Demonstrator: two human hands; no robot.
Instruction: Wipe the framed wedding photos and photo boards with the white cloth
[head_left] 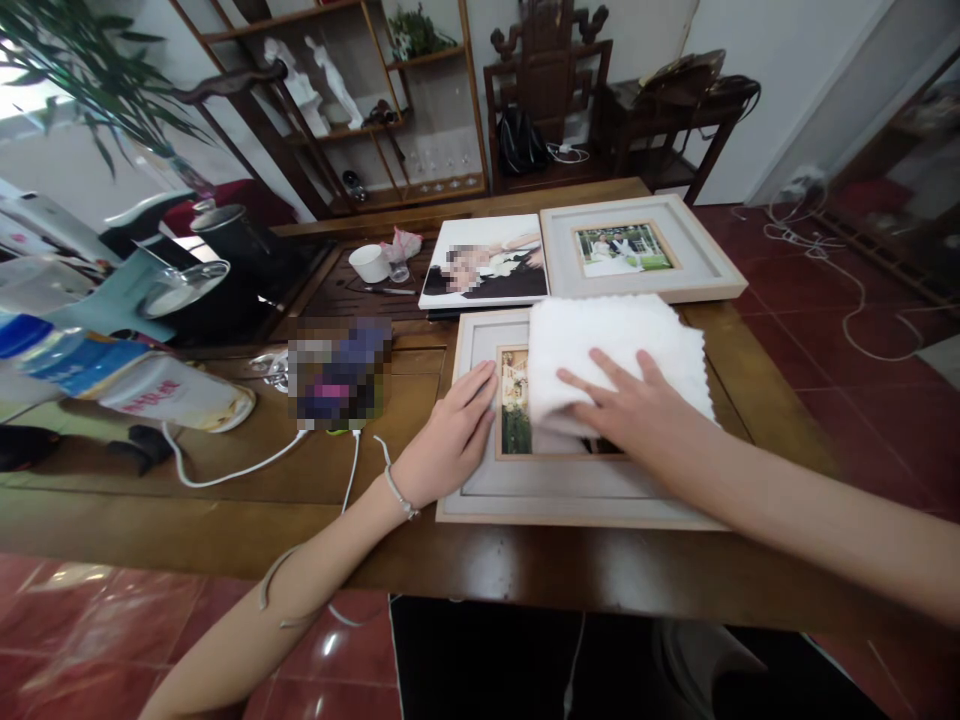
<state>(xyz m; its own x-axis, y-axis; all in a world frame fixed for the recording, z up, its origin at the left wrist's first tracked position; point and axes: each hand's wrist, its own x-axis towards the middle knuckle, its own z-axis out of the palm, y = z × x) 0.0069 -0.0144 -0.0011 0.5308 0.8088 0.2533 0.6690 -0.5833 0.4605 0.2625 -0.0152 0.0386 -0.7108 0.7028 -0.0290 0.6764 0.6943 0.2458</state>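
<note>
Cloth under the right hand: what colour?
The cloth is plain white; the head view shows it best.

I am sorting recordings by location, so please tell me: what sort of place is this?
Probably a sitting or tea room, perhaps at home: a carved wooden chair, a display shelf with white figurines, and a wooden table bearing framed photos.

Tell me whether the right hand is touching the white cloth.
Touching. The head view shows the right hand spread palm-down on the white cloth, with no visible gap between them.
</note>
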